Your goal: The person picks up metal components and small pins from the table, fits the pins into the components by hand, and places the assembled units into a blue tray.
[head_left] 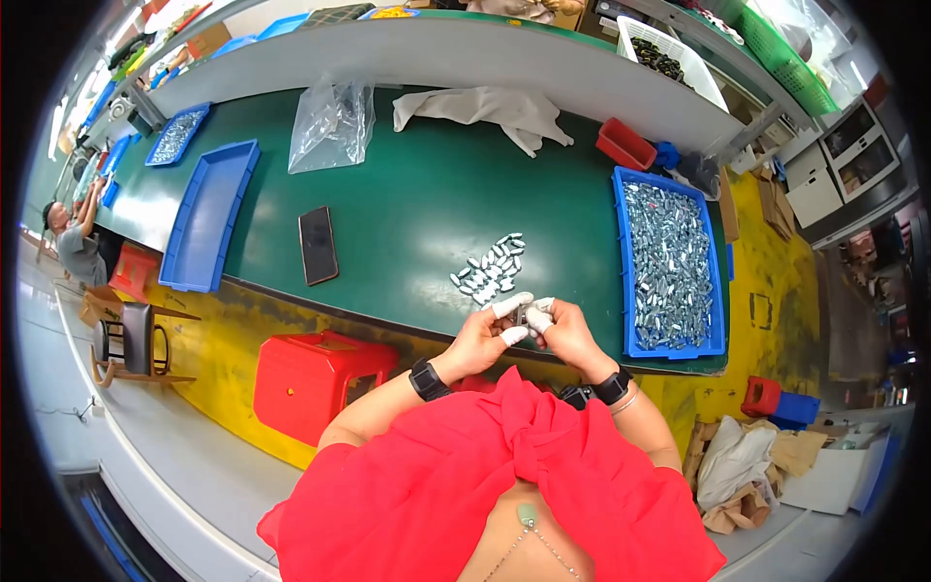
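Observation:
At the near edge of the green table, my left hand [482, 339] and my right hand [564, 332] meet with white covers on several fingertips. Between them they pinch a small metal part [521, 316], mostly hidden by the fingers. Just beyond my hands lies a loose pile of small shiny metal pieces [490, 269]. To the right stands a blue tray [622, 281] filled with many similar silvery pieces [669, 262].
A dark phone [318, 246] and a long blue tray [208, 218] lie to the left. Toward the back are a clear plastic bag [332, 126], a white cloth [485, 107] and a red bin [626, 145]. A red stool [305, 383] stands at the table's front; another person [78, 238] sits far left.

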A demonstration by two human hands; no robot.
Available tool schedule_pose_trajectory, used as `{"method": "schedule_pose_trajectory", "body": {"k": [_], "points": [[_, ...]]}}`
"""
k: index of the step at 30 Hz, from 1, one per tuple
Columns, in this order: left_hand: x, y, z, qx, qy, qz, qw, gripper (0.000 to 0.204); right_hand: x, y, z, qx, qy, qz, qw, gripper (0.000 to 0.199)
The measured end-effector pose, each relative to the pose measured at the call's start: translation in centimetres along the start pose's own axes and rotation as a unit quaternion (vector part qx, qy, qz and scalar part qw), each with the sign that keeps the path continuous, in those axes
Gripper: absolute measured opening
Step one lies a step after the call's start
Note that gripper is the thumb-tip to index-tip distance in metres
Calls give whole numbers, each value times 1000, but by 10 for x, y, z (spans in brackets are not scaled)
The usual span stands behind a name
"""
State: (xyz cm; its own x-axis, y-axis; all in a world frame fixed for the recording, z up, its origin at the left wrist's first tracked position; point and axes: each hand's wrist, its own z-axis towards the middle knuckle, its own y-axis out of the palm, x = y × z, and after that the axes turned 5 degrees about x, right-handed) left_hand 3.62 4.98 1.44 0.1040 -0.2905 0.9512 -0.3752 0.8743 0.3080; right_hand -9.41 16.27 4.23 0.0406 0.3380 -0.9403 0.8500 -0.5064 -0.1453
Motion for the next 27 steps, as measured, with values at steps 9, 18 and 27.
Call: {"method": "schedule_pose_trajectory", "body": {"k": [9, 18, 27], "points": [[-6, -23, 18, 55, -208, -131, 968, 27, -2, 4, -13, 186, -137, -44, 972, 9], [-10, -19, 14, 266, -162, -103, 945, 33, 79, -151, 9, 419, -228, -385, 790, 17], [-6, 9, -1, 266, -157, -80, 948, 41, 61, -8, 99, 110, -272, -302, 907, 10]]}}
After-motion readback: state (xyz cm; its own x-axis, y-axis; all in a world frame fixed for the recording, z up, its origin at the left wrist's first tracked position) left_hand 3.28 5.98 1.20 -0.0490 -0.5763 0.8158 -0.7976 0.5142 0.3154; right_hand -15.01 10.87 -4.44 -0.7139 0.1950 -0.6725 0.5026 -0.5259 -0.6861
